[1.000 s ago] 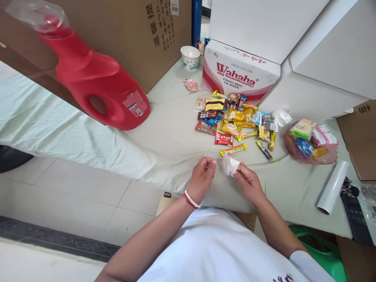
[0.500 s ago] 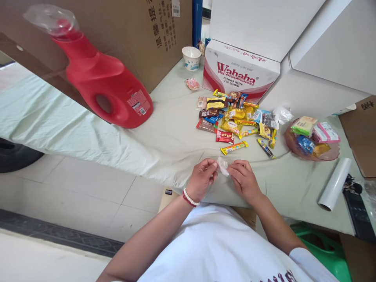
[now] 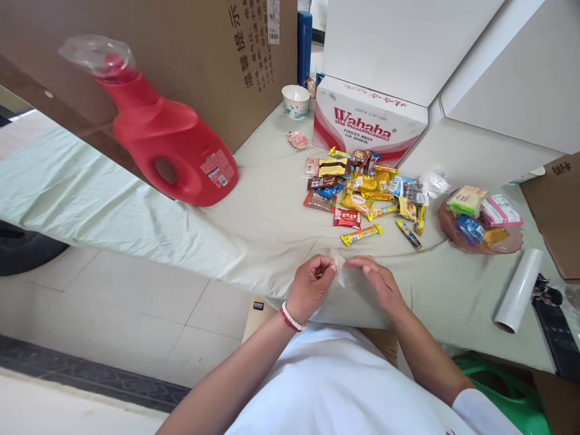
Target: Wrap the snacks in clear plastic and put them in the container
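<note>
My left hand [image 3: 310,285], with a red-and-white bead bracelet on the wrist, and my right hand [image 3: 377,281] meet at the near edge of the cloth-covered table [image 3: 254,223]. Both pinch a small clear plastic bag [image 3: 339,273] between their fingertips. Just beyond the hands lies a yellow snack bar [image 3: 361,234], and behind it a heap of several wrapped snacks [image 3: 362,184].
A red detergent jug [image 3: 167,142] with plastic over its cap stands at the left. A Wahaha carton [image 3: 367,121] and a paper cup [image 3: 295,101] sit at the back. At the right are a brown dish of snacks [image 3: 480,220] and a roll of film [image 3: 519,290].
My left hand has joined the right on the clear bag, which was bunched in the right hand alone. Both hands moved closer together and nearer the table edge.
</note>
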Action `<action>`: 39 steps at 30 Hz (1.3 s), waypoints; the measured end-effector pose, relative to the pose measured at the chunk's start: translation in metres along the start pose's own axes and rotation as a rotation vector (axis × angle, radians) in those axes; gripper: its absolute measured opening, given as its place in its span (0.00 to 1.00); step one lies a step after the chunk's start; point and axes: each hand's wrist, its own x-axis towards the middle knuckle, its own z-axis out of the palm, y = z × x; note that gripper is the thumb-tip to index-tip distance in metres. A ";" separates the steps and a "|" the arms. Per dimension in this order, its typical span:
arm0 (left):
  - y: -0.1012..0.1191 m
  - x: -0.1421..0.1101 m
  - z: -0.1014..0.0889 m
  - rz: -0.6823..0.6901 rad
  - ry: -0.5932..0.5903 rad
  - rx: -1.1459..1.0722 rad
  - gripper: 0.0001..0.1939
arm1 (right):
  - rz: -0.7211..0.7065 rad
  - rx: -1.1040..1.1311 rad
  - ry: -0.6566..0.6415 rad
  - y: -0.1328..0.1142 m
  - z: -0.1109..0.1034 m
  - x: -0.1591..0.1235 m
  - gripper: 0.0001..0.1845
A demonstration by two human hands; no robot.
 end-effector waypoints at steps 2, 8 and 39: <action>0.000 -0.002 0.000 0.065 -0.026 0.077 0.11 | 0.123 0.108 -0.001 -0.004 0.006 0.004 0.18; -0.009 -0.003 -0.015 -0.012 0.034 -0.033 0.12 | 0.354 0.432 0.085 -0.003 0.011 0.012 0.18; -0.010 -0.003 -0.019 -0.179 -0.068 -0.493 0.19 | 0.088 -0.195 0.123 0.002 0.013 0.013 0.21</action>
